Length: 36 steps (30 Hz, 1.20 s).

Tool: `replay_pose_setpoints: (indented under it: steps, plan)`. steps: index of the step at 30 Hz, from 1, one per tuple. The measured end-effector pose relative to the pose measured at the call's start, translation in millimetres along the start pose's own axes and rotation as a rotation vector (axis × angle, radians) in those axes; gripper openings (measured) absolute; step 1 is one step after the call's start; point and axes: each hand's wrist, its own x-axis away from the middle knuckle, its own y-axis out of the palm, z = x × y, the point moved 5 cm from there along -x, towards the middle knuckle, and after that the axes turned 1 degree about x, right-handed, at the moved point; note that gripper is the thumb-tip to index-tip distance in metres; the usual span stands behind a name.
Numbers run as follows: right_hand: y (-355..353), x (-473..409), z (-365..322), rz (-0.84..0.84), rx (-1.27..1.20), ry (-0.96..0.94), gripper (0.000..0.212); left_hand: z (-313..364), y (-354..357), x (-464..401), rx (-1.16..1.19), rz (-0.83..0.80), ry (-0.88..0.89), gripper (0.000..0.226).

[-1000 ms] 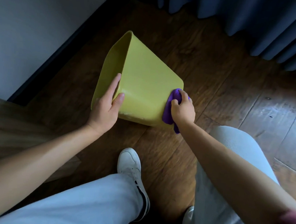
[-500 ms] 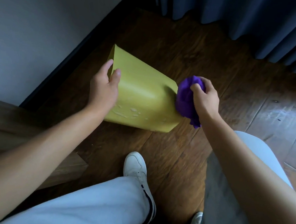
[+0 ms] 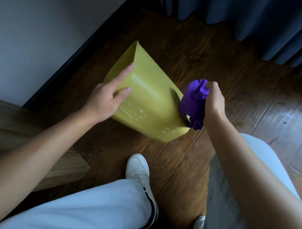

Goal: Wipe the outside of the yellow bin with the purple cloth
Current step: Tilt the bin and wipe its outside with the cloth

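Observation:
The yellow bin (image 3: 153, 97) lies tipped on its side on the wooden floor, its open mouth facing away toward the wall. Wet droplets dot its upper side near the base. My left hand (image 3: 109, 94) lies flat on the bin's upper side near the rim, fingers stretched out along it. My right hand (image 3: 214, 102) grips the bunched purple cloth (image 3: 193, 102) and presses it against the bin's base end on the right.
A white wall with a dark skirting board (image 3: 76, 58) runs along the left. Blue curtains (image 3: 256, 20) hang at the back right. A wooden furniture edge (image 3: 15, 124) sits at the left. My legs and white shoe (image 3: 140, 173) are below the bin.
My right hand carried the cloth from the bin's upper side round to its base end. The bin turned, and my left hand shifted from gripping the rim to lying flat on the side.

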Motion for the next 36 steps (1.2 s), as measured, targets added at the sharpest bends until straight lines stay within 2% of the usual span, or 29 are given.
replay_pose_setpoints:
  steps: [3,6,9,14,18,21,23,25,27,31,36]
  plan:
    - [4,4,1,0.011,0.026,-0.022,0.045,1,4,8,-0.101,0.063,0.122,0.057]
    - [6,10,-3,0.015,0.056,-0.088,0.032,11,8,6,0.013,0.144,0.149,0.053]
    - [2,16,-12,0.009,0.056,-0.151,0.021,17,3,-3,0.158,0.206,0.039,0.05]
    - [-4,16,-26,0.015,0.103,-0.268,0.03,13,-12,-13,0.24,0.208,-0.141,0.048]
    - [-6,12,-20,0.033,0.122,-0.232,0.033,19,-8,-13,0.22,0.2,-0.177,0.049]
    - [-6,10,-18,0.031,0.121,-0.218,0.032,15,-9,-16,0.302,0.144,-0.186,0.057]
    - [-6,8,-18,0.039,0.111,-0.214,0.032,11,-9,-16,0.383,0.032,-0.166,0.07]
    - [-7,8,-16,0.047,0.104,-0.203,0.03,8,-5,-11,0.367,-0.085,-0.132,0.079]
    - [-8,8,-14,0.049,0.105,-0.188,0.029,3,-2,-3,0.273,-0.133,-0.083,0.083]
    - [-5,12,-12,0.037,0.12,-0.178,0.032,-2,-1,10,0.184,-0.065,-0.081,0.069]
    - [1,23,-22,0.021,0.207,-0.32,0.034,13,-7,4,0.239,0.1,-0.121,0.052]
